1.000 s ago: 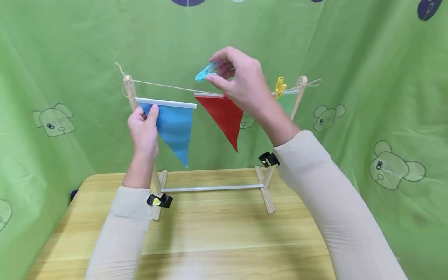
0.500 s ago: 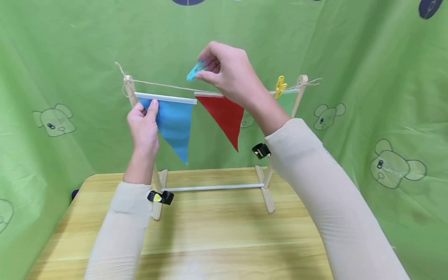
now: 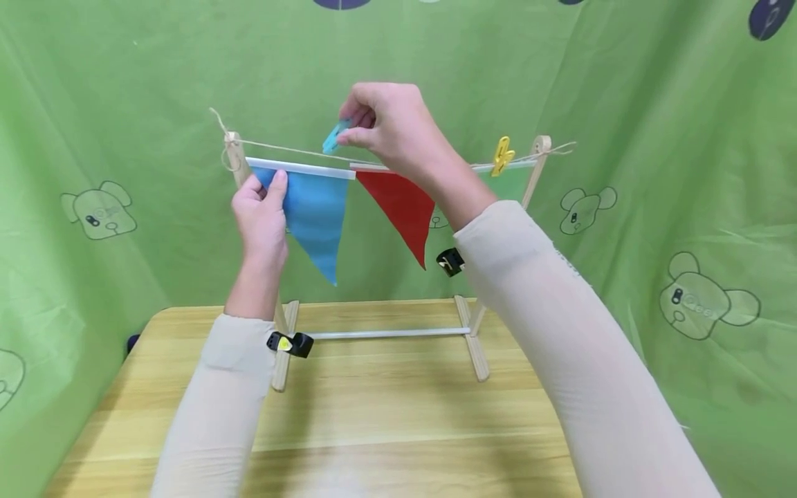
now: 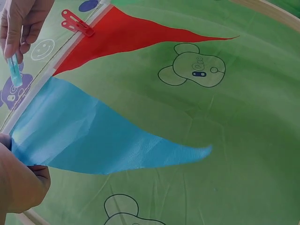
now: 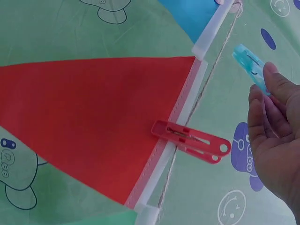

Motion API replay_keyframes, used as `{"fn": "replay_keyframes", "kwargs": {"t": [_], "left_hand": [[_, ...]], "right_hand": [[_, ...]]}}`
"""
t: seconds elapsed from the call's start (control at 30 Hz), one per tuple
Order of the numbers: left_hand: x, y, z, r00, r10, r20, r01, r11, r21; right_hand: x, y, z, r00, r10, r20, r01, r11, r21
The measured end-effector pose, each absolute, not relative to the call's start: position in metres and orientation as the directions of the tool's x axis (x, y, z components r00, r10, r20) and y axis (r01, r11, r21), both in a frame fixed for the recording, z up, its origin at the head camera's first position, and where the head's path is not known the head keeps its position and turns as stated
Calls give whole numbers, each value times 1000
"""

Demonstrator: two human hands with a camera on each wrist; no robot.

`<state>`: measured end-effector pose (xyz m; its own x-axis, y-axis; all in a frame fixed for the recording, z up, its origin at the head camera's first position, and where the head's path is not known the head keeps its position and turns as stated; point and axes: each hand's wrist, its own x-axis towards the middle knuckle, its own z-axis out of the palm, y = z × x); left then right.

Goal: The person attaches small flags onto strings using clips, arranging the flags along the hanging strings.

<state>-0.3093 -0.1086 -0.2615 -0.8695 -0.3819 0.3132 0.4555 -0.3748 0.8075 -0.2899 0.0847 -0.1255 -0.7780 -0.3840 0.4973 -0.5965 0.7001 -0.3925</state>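
My left hand pinches a blue triangular flag near the left end of its white top edge, thumb in front. That edge lies just below the twine. Above the twine my right hand pinches a light-blue clothespin, which points down and left. In the right wrist view the clothespin is apart from the twine. A red triangular flag hangs beside the blue one, held by a red clothespin that the right hand hides in the head view.
A wooden stand with a left post and a right post carries the twine above the table. At right, a yellow clothespin holds a green flag. A white bar joins the stand's feet.
My left hand has raised the blue flag closer to the twine. My right hand has moved left and lowered slightly, bringing the light-blue clothespin nearer the flag's top edge.
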Motion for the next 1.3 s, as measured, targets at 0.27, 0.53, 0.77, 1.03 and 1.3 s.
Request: {"fn": "replay_keyframes", "kwargs": {"t": [0.27,0.53,0.77,1.03,1.3], "left_hand": [[-310,-105,-260,-874,-389,292,446,-398,802],[-313,-106,-259,-867,-398,299,454,-386,803],[-312,-105,-258,-866,-397,305,459,-387,800],[-314,-103,-254,-862,-410,297,463,-401,790],[-318,-101,-254,-857,-418,301,472,-405,783]], "right_hand": [[-297,81,-124,-830,-349,435,-533,726,-435],[-302,73,-125,-838,-354,415,-533,694,-484],[-306,70,-125,-840,-357,409,-529,707,-469],[-309,61,-122,-833,-387,396,-536,741,-405],[-310,56,-125,-827,-401,394,-540,763,-356]]}}
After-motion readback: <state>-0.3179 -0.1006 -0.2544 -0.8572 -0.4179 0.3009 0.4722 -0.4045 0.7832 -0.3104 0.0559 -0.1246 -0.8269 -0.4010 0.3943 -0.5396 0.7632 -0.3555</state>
